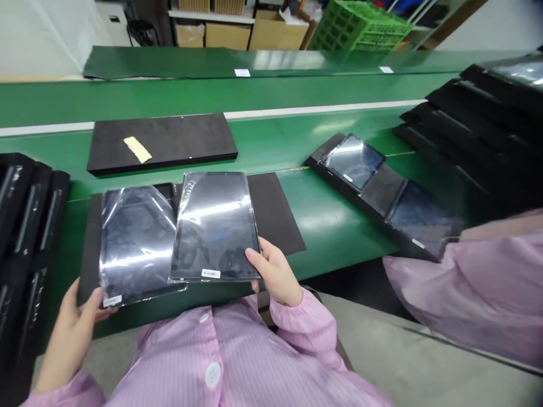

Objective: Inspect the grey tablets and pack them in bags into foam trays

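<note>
My left hand (80, 325) pinches the lower left corner of a dark tablet screen panel (138, 243) that has clear film over it and a small white label. In my right hand (275, 271) is a second glossy screen panel (214, 226), gripped at its lower right corner with the thumb on top. This second panel overlaps the right edge of the first one. Beneath both lies a flat black foam sheet (275, 215), partly hidden by the panels.
Behind the panels sits a black foam slab (165, 141) bearing a yellow paper strip (137, 150). Stacked black trays (29, 215) stand at left, more foam trays (479, 130) at right. A co-worker's pink sleeve (475, 282) reaches toward a foam tray (382, 189) holding two panels.
</note>
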Motion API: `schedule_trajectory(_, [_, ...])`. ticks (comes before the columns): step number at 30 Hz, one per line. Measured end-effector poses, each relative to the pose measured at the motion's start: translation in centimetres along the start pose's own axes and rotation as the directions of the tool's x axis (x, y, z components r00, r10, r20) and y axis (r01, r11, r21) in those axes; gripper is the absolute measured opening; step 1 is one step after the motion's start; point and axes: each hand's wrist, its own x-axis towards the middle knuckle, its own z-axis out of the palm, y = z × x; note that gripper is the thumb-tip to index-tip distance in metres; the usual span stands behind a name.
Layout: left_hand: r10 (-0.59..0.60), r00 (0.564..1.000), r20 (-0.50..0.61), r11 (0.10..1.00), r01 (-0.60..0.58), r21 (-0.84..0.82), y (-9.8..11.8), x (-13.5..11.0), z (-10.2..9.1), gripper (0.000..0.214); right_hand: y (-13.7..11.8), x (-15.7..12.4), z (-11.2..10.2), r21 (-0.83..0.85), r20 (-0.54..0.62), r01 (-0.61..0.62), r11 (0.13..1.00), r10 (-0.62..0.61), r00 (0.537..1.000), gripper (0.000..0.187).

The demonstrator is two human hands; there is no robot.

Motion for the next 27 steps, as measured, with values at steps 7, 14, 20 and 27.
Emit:
schedule_trajectory(7, [-0.012,1.000,0.004,0.953,0.013,-0.304,1.3,-1.0,2.1,0.111,0.5,-1.1,4.4,0.036,0.378,-0.053,0.998,0.035,0.925,0.054])
schedule_trajectory(14, [0.083,0.995,0.051,0.954,-0.065,-0.293,1.1,-1.4,1.6,0.109,3.2,0.3,8.6,-0.019,0.480,-0.166,0.986,0.155,0.864,0.054])
schedule_trajectory(20, [0.015,0.983,0.183,0.904,0.065,-0.423,1.7,-0.7,2.4,0.079,2.7,2.3,8.8,-0.183,0.337,0.004,0.983,0.059,0.940,0.056])
schedule_trajectory(27, [0.079,0.919,0.387,0.931,0.071,-0.359,5.7,-0.9,3.0,0.060,-1.2,3.1,7.8,-0.774,0.133,0.062,0.630,0.066,0.989,0.043])
